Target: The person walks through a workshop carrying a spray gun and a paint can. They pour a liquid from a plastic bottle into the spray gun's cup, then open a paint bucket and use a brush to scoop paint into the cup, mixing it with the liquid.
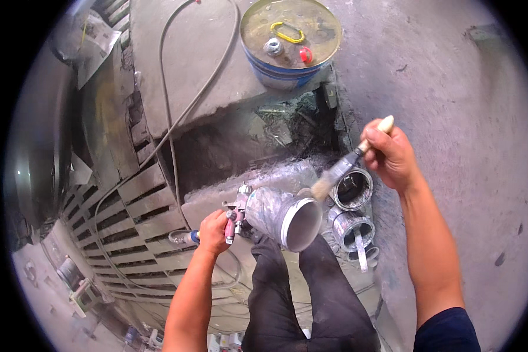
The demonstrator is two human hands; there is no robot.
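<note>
My left hand (pixel 215 232) is closed round the handle of a spray gun (pixel 239 214). A large paint-smeared cup (pixel 267 211) is fixed to the gun and lies tilted on its side, its pale open mouth turned to the right and toward me. In my right hand (pixel 394 155) is a paintbrush (pixel 347 167), gripped by its light handle. Its bristles point down and left, close by the cup's rim; whether they touch it I cannot tell. Just below the brush stands an open paint tin (pixel 354 205). Nearer me is a second tin (pixel 338 222) with a flat stick (pixel 361 252) in it.
A blue drum (pixel 276 79) stands ahead, with a yellow ring (pixel 287 32), a grey cap (pixel 273 47) and a red cap (pixel 305 56) on top. Before it gapes a rubble-strewn pit (pixel 217 146). A hose (pixel 163 64) loops across the floor beside slotted grating (pixel 144 202) at left.
</note>
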